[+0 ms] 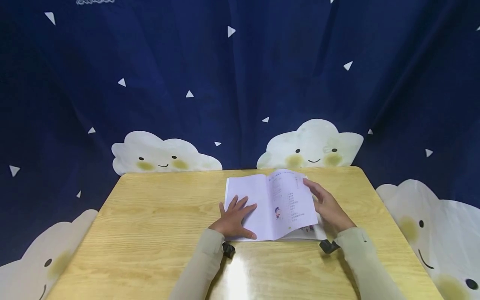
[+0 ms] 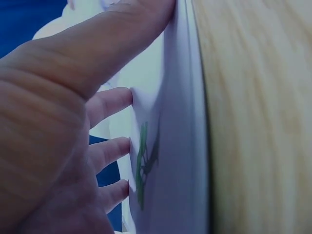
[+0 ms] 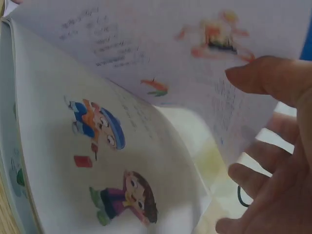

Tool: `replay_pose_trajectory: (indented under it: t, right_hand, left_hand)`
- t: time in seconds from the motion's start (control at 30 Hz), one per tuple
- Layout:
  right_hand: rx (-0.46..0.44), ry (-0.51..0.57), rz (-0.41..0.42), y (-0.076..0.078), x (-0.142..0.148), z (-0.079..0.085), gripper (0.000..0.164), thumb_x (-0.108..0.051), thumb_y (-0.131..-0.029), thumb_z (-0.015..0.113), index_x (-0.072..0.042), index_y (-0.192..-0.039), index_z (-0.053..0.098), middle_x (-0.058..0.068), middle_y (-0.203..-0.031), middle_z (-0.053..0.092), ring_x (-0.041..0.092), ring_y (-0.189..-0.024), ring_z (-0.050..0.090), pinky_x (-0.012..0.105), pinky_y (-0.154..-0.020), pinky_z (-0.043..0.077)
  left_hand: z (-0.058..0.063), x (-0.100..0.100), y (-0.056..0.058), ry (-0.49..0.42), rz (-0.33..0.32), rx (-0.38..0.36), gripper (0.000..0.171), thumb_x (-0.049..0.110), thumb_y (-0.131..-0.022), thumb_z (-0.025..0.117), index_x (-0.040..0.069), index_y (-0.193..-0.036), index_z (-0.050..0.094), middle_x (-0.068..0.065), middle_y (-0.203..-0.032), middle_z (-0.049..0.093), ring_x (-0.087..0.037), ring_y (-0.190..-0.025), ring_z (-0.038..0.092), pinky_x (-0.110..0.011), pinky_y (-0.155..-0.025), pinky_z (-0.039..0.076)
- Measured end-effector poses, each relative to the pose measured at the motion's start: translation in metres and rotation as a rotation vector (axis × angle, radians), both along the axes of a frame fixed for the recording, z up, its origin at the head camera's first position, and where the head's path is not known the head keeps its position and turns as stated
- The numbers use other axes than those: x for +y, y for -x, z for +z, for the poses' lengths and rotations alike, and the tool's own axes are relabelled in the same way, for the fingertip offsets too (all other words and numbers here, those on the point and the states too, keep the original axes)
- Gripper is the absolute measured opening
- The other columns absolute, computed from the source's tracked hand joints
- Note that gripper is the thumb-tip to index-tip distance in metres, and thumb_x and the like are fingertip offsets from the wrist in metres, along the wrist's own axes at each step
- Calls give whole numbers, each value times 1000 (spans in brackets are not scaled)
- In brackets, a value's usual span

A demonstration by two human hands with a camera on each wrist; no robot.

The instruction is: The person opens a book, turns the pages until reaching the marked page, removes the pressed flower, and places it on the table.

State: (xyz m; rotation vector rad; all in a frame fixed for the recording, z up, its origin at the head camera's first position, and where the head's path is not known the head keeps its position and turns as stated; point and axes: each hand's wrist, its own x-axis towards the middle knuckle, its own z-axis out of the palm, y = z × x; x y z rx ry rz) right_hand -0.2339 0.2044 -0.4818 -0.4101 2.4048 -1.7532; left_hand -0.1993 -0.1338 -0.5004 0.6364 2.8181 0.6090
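Note:
An open book (image 1: pixel 249 187) lies on the table with printed text and small cartoon pictures. My left hand (image 1: pixel 234 217) rests on its left page, fingers spread and thumb near the lower edge. In the left wrist view, the fingertips (image 2: pixel 124 97) touch the paper beside a green drawing. On the other side, my right hand (image 1: pixel 330 210) holds the right edge of a lifted page (image 1: pixel 296 200), its thumb against the underside. Below that raised page, the right wrist view shows another page (image 3: pixel 53 185) with two cartoon children.
The light wooden table (image 1: pixel 161 221) extends around the book. Behind it hangs a dark blue curtain (image 1: pixel 157 54) with white triangles and smiling clouds. A black wrist strap piece (image 1: pixel 328 246) sits under the right wrist, another (image 1: pixel 228 250) by the left.

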Motion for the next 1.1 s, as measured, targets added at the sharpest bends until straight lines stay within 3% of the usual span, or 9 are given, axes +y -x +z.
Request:
replay_pose_trajectory:
  t: [0.17,0.3,0.43,0.53,0.7,0.87,1.0,1.1]
  right_hand:
    - [9,9,-30,-5,-8,8,97,-14,-87,70,-39,-154,5,-7,-161,-9,36,-147,3,56,-113,13]
    - [-25,-3,-32,-13,-23,7,101,-26,-88,71,-41,-153,-5,-1,-162,-8,38,-146,7,55,-113,16]
    - [2,-80,17,-14,-39,1,97,-32,-88,71,-27,-156,2,12,-162,-4,43,-144,9,56,-112,16]
    - [74,-172,67,-14,-48,0,91,-34,-89,69,-17,-156,11,18,-160,-1,45,-144,9,59,-111,16]
    - [149,-364,123,-18,-62,-3,85,-46,-88,67,-9,-153,25,25,-157,14,44,-143,12,62,-109,18]
    - [194,-507,149,-20,-68,-12,75,-57,-89,59,-17,-148,39,24,-155,24,43,-142,18,64,-110,13]
    - [186,-576,167,-23,-71,-16,68,-59,-90,55,-25,-148,41,26,-155,19,45,-143,12,67,-109,3]
    - [167,-607,175,-26,-76,-16,68,-60,-91,53,-28,-149,38,27,-156,14,48,-143,7,68,-108,1]
  left_hand:
    - [-1,0,1,-22,-5,0,102,59,-62,82,27,-149,38,-9,-159,20,-40,-146,5,-78,-99,-3]
    - [-5,-2,-2,-32,0,8,103,60,-61,83,28,-149,39,-8,-159,20,-40,-146,6,-78,-99,-2]
    - [-3,-3,0,-34,1,0,103,61,-61,82,29,-149,38,-7,-160,19,-38,-146,6,-78,-99,-2]
    - [-1,-4,3,-40,-7,-1,103,62,-62,81,30,-149,37,-6,-160,18,-37,-146,5,-78,-99,-2]
    - [3,-6,5,-72,-11,-23,99,59,-66,80,30,-150,36,-9,-160,17,-36,-147,4,-78,-99,-5]
    - [3,-6,10,-171,23,-22,83,56,-82,69,28,-151,32,-15,-158,20,-34,-146,12,-77,-100,-2]
    - [2,-6,11,-308,45,-25,62,47,-99,48,22,-152,30,-21,-156,24,-36,-145,17,-76,-101,-4]
    - [3,-10,11,-384,63,-6,51,35,-104,37,16,-152,31,-25,-154,26,-39,-144,19,-74,-102,-4]
